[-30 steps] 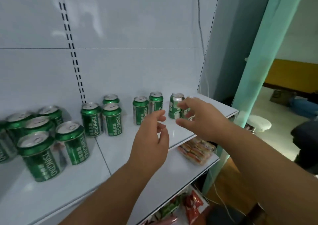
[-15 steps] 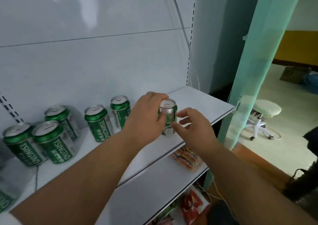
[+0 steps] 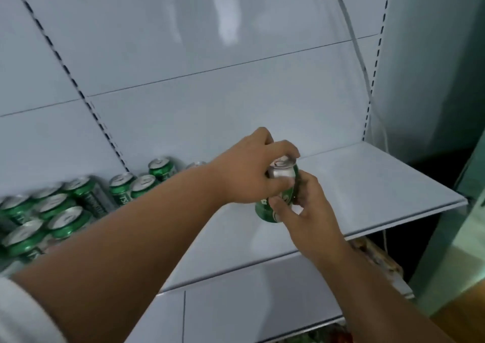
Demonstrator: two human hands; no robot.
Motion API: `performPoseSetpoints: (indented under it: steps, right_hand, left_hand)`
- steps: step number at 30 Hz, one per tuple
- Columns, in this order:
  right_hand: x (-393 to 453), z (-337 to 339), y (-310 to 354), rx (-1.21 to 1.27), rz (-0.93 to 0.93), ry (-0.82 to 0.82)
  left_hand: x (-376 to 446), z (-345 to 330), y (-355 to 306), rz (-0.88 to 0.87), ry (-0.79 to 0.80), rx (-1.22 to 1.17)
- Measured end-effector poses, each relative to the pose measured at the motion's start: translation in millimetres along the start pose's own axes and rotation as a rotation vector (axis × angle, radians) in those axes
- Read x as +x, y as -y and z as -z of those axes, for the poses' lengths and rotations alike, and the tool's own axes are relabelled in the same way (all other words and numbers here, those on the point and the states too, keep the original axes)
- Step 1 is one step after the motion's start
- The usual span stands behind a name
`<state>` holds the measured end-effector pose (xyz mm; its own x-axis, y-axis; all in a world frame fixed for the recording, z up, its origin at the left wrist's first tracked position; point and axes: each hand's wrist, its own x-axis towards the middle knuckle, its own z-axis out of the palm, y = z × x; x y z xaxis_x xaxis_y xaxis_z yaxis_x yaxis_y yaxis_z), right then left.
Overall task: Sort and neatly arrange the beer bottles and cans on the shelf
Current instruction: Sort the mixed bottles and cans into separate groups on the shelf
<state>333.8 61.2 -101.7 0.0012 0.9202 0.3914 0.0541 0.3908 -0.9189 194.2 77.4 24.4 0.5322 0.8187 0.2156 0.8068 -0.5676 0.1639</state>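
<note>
Gripping one green beer can (image 3: 279, 185) from both sides, the right hand (image 3: 305, 211) curls round its lower body while the left hand (image 3: 252, 169) wraps its silver top; the can tilts above the white shelf (image 3: 367, 185). Farther left, more green cans (image 3: 65, 206) stand clustered on that shelf, against the white back panel (image 3: 210, 93)
</note>
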Motion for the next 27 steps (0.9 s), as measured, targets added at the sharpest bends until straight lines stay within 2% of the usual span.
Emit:
performPoseSetpoints:
  steps: [2,7,13,17,21,27]
  right_hand:
    - [-2.3,-26.5,26.0,0.119,0.057,0.099]
    - [-23.9,-143.4,90.8,0.269,0.116,0.413]
    - [-120.9,-351.1,158.9,0.421,0.171,0.772]
    - [-202.2,-471.5,199.9,0.57,0.178,0.978]
    - [-251.1,-553.6,232.9,0.627,0.208,1.072]
    - [-256.7,-660.2,229.7,0.539,0.214,1.142]
  left_hand:
    - [-23.3,27.8,5.0,0.07,-0.071,-0.036]
    - [-137.4,102.8,39.4,0.257,-0.237,0.145]
    - [-355.7,183.8,86.8,0.647,-0.218,0.333]
    - [-493.0,223.5,111.5,0.847,-0.205,0.466]
    - [-581.0,249.3,141.4,0.947,-0.179,0.49]
    - [-652.2,258.9,229.6,0.934,-0.231,0.493]
